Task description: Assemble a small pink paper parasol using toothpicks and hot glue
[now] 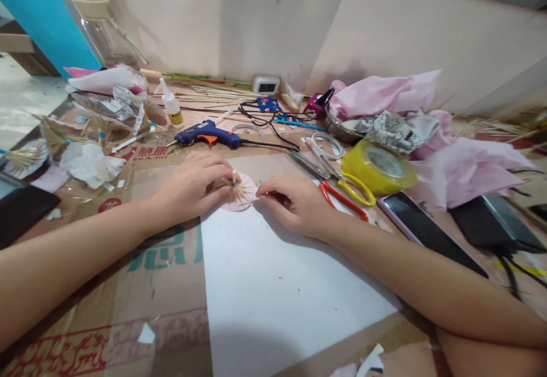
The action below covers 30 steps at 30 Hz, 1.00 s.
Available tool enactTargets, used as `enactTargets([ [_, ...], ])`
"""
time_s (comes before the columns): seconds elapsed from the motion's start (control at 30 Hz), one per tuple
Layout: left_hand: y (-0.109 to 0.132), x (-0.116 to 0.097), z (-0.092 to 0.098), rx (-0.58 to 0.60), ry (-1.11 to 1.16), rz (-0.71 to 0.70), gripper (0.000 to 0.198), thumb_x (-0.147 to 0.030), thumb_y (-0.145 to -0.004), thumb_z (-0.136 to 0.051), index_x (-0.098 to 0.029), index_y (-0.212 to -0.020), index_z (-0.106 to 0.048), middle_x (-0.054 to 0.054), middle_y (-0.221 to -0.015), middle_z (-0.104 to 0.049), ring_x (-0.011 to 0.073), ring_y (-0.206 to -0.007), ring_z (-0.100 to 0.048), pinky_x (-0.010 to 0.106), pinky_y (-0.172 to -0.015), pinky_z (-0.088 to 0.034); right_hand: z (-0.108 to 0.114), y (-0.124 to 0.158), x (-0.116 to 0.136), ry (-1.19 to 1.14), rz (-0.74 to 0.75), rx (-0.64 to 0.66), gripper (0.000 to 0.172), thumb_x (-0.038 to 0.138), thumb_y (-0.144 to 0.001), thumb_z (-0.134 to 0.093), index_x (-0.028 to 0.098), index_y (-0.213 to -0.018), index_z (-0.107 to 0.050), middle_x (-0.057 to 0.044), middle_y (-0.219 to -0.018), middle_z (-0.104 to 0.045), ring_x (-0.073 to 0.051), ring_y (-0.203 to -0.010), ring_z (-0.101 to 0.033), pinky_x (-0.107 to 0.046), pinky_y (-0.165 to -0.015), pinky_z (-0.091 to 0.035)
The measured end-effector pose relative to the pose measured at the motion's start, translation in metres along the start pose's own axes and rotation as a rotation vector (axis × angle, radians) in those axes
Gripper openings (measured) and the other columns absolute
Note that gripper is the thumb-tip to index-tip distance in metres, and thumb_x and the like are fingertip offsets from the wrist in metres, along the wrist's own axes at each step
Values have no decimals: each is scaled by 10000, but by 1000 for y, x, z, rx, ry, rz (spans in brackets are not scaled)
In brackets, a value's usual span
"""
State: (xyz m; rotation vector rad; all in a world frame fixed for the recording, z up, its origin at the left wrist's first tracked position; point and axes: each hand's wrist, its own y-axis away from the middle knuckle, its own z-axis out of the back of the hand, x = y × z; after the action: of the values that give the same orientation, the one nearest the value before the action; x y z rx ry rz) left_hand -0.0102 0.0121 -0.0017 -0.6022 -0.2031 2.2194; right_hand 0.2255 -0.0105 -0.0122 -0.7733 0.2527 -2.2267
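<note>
A small round fan (247, 196) of pale paper, with thin bamboo ribs spreading from a blue-bound handle, is held above the top of a white paper sheet (273, 286). My left hand (194, 186) is closed on the fan near its handle, thumb and fingers covering its left part. At the fan's right rim, the thumb and forefinger of my right hand (297, 203) are pinched together on the paper edge. Just beyond my hands lies a blue hot glue gun (209, 134). Orange-handled scissors (329, 186) and yellow-handled scissors (352, 186) rest beside my right hand.
Printed cardboard (166, 291) covers the work surface. Behind are a glue bottle (171, 106), thin bamboo sticks (213, 95) and a white timer (265, 85). On the right lie yellow tape (378, 166), pink cloth-like sheets (384, 95) and a phone (431, 232). More ribbed fans (100, 123) sit left.
</note>
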Motion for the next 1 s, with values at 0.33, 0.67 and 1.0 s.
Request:
enactTargets([
  [0.33,0,-1,0,5,3,-16,262,-362,-933,-438,-180,-934,-627,53,-963,-675,215,-963,-581,365,-879,-375,0,-1,1,14,-44,33,130,191,-864,-534,171,-845,-662,-5,-697,-673,-96,-567,-525,-208,-555,-375],
  [0.67,0,-3,0,-3,-8,-40,242,-336,-928,-443,-184,-855,-616,50,-956,-676,215,-944,-583,365,-867,-371,1,1,1,-21,51,25,139,125,-828,-519,159,-839,-653,-3,-691,-667,-90,-564,-517,-198,-554,-372],
  [1.0,1,-2,-1,-4,-18,-26,244,-355,-925,-461,-174,-883,-620,63,-969,-673,218,-947,-581,367,-880,-370,1,0,3,53,37,20,143,140,-839,-506,166,-819,-645,-3,-668,-657,-94,-541,-496,-206,-541,-363],
])
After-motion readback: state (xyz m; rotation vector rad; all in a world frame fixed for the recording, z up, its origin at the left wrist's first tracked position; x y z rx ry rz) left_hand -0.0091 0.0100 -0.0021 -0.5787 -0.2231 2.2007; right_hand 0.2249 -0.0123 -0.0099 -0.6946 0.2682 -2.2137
